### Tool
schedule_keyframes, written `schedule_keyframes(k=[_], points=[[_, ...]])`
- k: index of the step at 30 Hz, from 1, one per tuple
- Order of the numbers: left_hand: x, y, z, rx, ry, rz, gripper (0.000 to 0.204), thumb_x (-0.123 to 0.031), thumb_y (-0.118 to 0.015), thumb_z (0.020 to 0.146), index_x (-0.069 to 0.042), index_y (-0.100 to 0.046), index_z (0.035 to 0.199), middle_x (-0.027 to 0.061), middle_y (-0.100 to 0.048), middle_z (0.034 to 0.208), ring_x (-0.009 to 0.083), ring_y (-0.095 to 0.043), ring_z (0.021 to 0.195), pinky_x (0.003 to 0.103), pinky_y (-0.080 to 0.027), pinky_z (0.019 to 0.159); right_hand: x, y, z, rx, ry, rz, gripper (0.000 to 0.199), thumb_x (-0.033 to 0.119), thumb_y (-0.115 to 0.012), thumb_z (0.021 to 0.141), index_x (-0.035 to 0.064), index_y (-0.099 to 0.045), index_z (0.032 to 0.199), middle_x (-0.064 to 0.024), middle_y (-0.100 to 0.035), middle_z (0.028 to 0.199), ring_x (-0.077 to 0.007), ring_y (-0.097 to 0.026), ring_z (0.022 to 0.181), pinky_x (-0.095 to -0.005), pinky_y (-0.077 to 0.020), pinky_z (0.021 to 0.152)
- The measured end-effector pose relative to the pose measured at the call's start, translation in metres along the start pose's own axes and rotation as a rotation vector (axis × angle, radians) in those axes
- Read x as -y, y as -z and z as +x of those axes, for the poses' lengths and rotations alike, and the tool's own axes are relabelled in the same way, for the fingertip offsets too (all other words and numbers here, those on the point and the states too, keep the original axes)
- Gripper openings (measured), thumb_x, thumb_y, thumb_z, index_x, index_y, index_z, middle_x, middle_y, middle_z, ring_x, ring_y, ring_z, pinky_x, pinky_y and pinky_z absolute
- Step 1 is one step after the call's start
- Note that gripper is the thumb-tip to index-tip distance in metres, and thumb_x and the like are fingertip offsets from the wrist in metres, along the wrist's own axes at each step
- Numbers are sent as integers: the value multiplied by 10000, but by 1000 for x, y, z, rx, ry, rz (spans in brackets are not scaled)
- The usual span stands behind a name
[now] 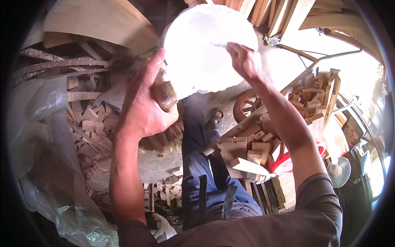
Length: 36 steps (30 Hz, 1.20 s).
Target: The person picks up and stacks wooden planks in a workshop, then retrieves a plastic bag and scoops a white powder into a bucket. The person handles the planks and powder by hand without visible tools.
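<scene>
A large round pale slab (pixel 205 49) is held up in front of me, its face washed out to white by glare. My left hand (pixel 144 103) grips its left edge, thumb stretched up along the side. Between that thumb and the fingers shows a rough brown block-like end (pixel 166 94); whether it belongs to the slab I cannot tell. On the slab's right part rests my right hand (pixel 243 59), fingers closed in a pinch. A thin, pale, blurred sliver (pixel 219 45) sticks out leftward from the fingertips over the white face; its kind is unclear.
Cut wood blocks (pixel 255 142) are heaped on the right, near a standing fan (pixel 339 172). More offcuts (pixel 92 123) cover the left floor beside clear plastic sheeting (pixel 61 164). Boards (pixel 284 16) lean at the back. Below the slab is a sandalled foot (pixel 217 119).
</scene>
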State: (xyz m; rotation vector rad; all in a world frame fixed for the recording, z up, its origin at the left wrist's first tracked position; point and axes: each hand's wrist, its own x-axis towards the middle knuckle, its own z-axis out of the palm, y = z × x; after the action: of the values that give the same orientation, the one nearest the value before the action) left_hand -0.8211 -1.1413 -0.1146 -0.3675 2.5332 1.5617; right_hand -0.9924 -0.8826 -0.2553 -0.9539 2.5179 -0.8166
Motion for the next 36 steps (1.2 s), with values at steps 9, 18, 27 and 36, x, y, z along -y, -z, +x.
schedule_keyframes(k=[9,18,27,36], points=[[-8,0,4,9,5,50,1013,30,-672,631,-117,-261,1545,125,-534,1215,287,-565,1093,353,-447,977,-40,-108,38,605,-681,-26,251,179,-557,838,51,-739,954,-140,-722,862,-316,-708,790,-427,-573,761],[-12,7,8,46,73,-20,1011,41,-664,641,-116,-253,1551,135,-520,1215,300,-549,1135,358,-440,1015,25,73,-17,307,-699,658,257,93,-564,963,-19,-702,1149,-75,-678,745,-119,-634,589,-245,-502,499],[-14,7,10,60,59,-36,1001,90,-636,650,-113,-248,1549,75,-492,1148,214,-530,1075,300,-427,985,39,20,-42,214,389,269,397,-7,-556,801,65,-729,1151,-111,-636,873,-261,-629,812,-368,-545,734],[1,5,-10,6,25,-16,992,97,-626,656,-95,-236,1548,59,-502,1186,193,-530,1041,288,-428,955,6,68,-55,205,190,65,279,-14,-622,901,37,-716,1159,-114,-712,896,-183,-648,735,-295,-559,618]])
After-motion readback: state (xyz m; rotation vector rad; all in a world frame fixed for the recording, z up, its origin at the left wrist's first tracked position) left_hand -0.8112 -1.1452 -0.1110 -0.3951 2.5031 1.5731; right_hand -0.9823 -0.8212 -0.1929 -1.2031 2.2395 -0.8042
